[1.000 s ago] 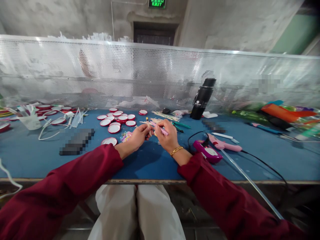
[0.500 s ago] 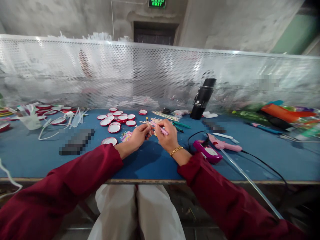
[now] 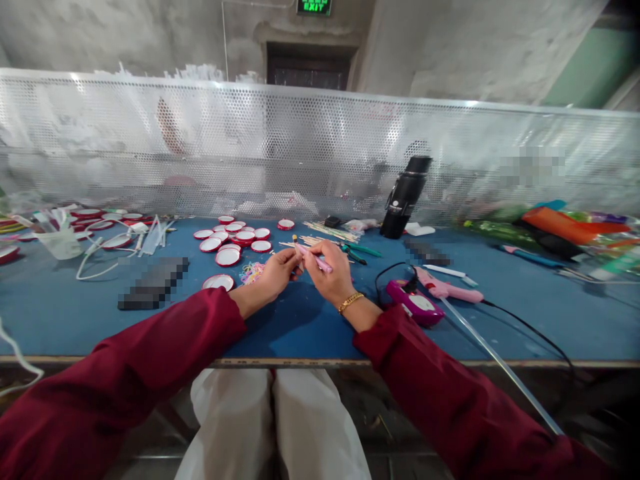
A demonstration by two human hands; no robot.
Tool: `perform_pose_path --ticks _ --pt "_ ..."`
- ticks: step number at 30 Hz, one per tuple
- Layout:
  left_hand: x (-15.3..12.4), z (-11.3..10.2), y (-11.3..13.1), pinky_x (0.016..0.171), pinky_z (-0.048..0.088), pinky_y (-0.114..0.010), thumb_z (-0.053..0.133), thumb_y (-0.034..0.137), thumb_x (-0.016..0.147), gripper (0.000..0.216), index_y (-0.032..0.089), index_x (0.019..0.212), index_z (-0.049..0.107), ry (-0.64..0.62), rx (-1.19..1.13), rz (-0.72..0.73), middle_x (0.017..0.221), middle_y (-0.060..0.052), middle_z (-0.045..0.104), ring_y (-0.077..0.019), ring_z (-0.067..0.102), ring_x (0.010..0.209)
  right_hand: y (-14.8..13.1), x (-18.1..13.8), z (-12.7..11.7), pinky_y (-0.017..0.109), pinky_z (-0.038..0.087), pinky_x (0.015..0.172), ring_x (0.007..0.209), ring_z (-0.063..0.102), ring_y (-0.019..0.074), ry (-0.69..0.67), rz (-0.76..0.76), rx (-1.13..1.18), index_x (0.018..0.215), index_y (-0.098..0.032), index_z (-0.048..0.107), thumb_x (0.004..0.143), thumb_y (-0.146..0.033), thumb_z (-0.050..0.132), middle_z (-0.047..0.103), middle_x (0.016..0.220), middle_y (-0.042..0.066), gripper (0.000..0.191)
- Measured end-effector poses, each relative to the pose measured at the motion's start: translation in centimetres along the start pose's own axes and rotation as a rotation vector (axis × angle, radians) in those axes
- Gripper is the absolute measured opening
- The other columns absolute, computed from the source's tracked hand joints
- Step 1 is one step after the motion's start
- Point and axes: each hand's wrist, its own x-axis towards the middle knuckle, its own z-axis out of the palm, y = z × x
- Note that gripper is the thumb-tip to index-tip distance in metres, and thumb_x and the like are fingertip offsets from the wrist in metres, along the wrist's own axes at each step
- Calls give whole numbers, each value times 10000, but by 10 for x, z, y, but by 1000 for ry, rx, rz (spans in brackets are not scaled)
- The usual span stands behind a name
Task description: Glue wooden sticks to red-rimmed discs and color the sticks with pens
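Observation:
My left hand (image 3: 276,272) is closed, pinching a small thin piece with a yellowish, dark-ended tip (image 3: 295,239) that points up. I cannot make out what kind of thing it is. A pink pen-like tool (image 3: 324,266) is gripped in my right hand (image 3: 334,273), its front end meeting the small piece at my left fingertips. Just left of my left hand lies a pile of thin pastel loops (image 3: 251,272). Behind both hands are pale thin sticks (image 3: 333,231) and green-handled tweezers-like tools (image 3: 364,249).
Red-rimmed white lids (image 3: 229,256) lie left of centre. A black flask (image 3: 406,199) stands behind. On the right are a pink glue gun (image 3: 453,290) with a clear stick and a purple device (image 3: 416,307). A cup of sticks (image 3: 60,243) and a dark blurred object (image 3: 155,283) are left.
My right hand has shifted slightly left, bringing the pink tool's tip up against the small piece. My left hand stays nearly in place.

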Motion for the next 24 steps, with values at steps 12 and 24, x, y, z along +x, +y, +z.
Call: perform_pose_path --ticks 12,24 --pt "1 -1 -1 518 364 -185 610 494 798 334 164 768 568 0 13 1 695 5 540 -80 467 588 0 -1 0 315 431 692 729 562 173 20 -13 3 806 -215 545 866 -256 532 605 759 24 74" --pt "1 -2 -1 516 368 -189 606 506 801 347 161 784 588 -7 6 15 700 -5 545 -86 479 602 2 -1 -1 317 426 691 721 559 173 43 -1 -21 798 -211 538 875 -263 524 602 756 25 94"
